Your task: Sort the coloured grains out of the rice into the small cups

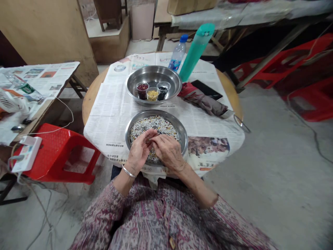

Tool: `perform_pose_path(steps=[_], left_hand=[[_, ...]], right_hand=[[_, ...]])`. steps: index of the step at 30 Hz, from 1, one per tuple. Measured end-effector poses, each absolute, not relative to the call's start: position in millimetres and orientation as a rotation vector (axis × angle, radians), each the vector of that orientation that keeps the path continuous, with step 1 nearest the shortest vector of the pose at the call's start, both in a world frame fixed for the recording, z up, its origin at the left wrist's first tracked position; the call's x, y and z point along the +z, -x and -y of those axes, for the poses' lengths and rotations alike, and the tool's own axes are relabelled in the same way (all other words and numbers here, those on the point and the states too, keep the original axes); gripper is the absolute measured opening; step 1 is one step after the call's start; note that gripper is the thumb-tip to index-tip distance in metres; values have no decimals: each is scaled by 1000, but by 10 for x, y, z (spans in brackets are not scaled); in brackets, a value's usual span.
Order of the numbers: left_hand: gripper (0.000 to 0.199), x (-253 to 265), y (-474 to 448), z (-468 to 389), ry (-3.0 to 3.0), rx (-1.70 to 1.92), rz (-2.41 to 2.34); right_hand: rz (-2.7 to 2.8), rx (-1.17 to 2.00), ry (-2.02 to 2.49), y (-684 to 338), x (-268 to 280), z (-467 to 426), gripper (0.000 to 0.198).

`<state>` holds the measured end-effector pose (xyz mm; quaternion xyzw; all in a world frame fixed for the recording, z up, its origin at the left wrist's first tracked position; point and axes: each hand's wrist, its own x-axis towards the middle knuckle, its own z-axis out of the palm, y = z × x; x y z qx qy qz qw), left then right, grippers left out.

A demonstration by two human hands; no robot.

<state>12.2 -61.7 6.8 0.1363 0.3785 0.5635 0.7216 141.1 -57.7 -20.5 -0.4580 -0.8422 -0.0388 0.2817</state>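
Over the near steel basin (185,139) my two hands meet. The basin holds a mix of white, yellow, dark and red beans or grains (153,124). My left hand (139,150), with a silver bangle at the wrist, is cupped palm up around a few small beans (147,140). My right hand (168,150) has its fingers pinched together at the left palm; what lies between its fingertips is hidden. Behind stands a second steel basin (153,72) with three clear cups: red beans (142,91), yellow beans (152,94) and black beans (163,91).
Newspaper (104,114) covers the round table. A blue-capped bottle (178,55), a teal bottle (197,52), a folded umbrella (203,100) and a dark tablet or phone (206,89) lie or stand beyond. To the left is a red stool (59,152) with a power strip (27,154).
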Motion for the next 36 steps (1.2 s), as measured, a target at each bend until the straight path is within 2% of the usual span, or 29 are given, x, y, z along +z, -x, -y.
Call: perform_pose_path(steps=[7, 36], left_hand=[[20, 25, -124, 604, -256, 1236, -831], [21, 49, -126, 554, -184, 1214, -863]], right_hand=[[2249, -114, 1223, -1388, -248, 593, 19], [1890, 457, 1251, -1406, -269, 552, 18]])
